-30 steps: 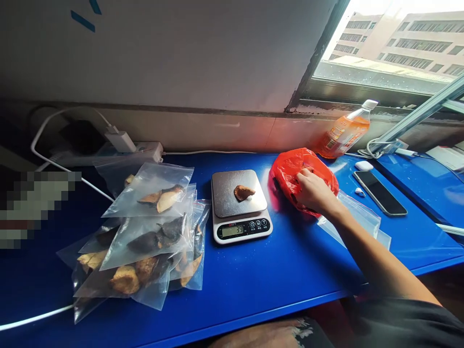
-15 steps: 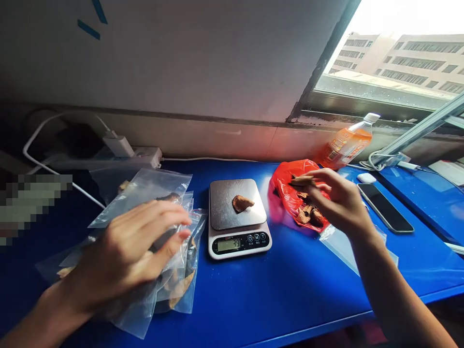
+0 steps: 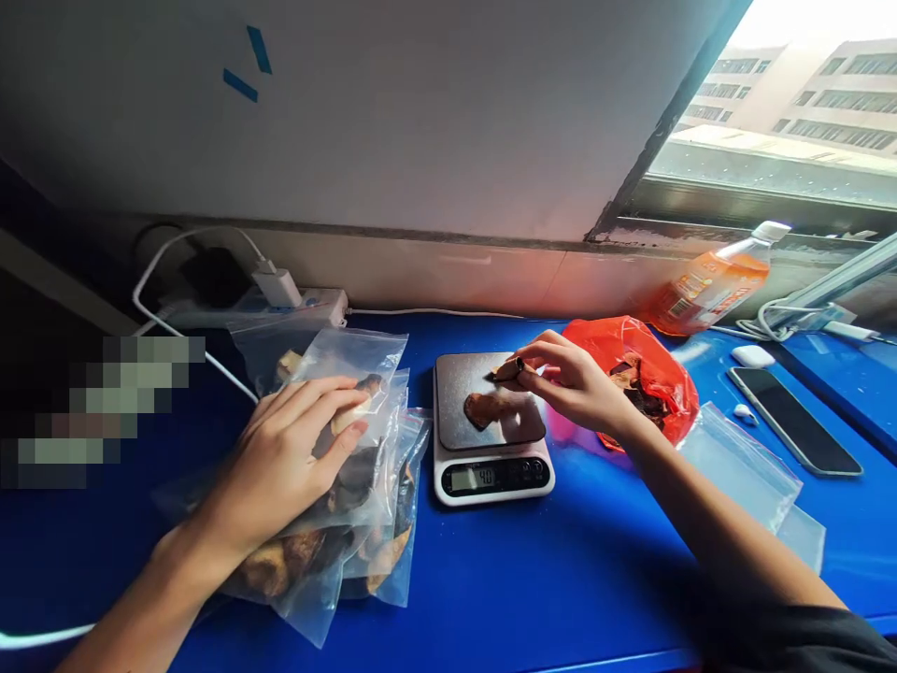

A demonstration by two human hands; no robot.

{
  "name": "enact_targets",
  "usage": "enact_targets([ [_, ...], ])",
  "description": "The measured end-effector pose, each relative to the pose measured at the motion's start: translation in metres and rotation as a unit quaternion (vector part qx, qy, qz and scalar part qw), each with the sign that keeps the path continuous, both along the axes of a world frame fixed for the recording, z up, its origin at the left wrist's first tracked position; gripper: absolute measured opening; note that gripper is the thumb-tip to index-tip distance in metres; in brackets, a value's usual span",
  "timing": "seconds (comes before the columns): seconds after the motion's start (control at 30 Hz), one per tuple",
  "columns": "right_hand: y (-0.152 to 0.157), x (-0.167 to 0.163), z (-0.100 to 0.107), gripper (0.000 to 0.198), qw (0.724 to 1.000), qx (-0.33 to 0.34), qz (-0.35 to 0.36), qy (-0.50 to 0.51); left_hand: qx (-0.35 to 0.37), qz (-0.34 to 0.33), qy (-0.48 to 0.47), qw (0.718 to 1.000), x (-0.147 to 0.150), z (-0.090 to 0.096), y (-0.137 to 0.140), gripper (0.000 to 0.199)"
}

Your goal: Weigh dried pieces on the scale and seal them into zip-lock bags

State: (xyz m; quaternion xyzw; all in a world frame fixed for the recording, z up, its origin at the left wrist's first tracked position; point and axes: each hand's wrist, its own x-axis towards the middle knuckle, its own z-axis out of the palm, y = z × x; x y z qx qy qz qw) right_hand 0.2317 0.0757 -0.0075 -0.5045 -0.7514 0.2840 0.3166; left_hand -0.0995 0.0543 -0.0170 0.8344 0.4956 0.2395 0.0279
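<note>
Shifted from the red bag [image 3: 608,342], right hand [image 3: 571,383] pinches 1 dried piece [image 3: 507,370] over the scale [image 3: 519,435], left hand [image 3: 287,458] loosely spread over plastic bags [image 3: 388,463]; likely weighing, next needs gentle release.

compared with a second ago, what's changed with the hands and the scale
The right hand has come out of the red bag and moved left, holding a dried piece over the scale. The left hand, out of view before, is over the clear bags. The display's reading has changed. The piece lying on the scale, the bottle and the phone stayed put.
</note>
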Motion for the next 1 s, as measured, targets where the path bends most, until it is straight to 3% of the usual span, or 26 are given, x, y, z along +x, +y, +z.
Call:
enact_targets([
  [0.33, 0.004, 0.004, 0.003, 0.026, 0.978, -0.149, 0.033, 0.143, -0.019, 0.005, -0.037, 0.999, 0.002, 0.001, 0.001, 0.028],
  [0.5, 0.001, 0.006, 0.005, 0.029, 0.978, -0.133, -0.009, 0.157, -0.004, 0.006, -0.024, 1.000, 0.001, -0.001, 0.001, 0.028],
  [0.63, -0.005, -0.004, 0.007, 0.027, 0.990, -0.076, -0.027, 0.114, 0.046, -0.028, -0.022, 0.998, 0.026, 0.016, -0.005, 0.023],
  [0.7, -0.010, -0.011, 0.013, 0.026, 0.993, -0.043, -0.015, 0.109, 0.011, -0.082, -0.051, 0.995, 0.051, 0.031, -0.005, 0.028],
  [0.8, -0.017, -0.018, 0.020, 0.028, 0.988, -0.043, 0.011, 0.148, -0.083, -0.113, -0.099, 0.985, 0.091, 0.046, 0.005, 0.041],
  [0.9, -0.020, -0.019, 0.021, 0.032, 0.976, -0.079, 0.022, 0.200, -0.184, -0.134, -0.179, 0.957, 0.118, 0.048, 0.025, 0.030],
  [1.0, -0.016, -0.015, 0.018, 0.037, 0.972, -0.070, -0.002, 0.226, -0.224, -0.128, -0.255, 0.932, 0.129, 0.042, 0.046, 0.025],
])
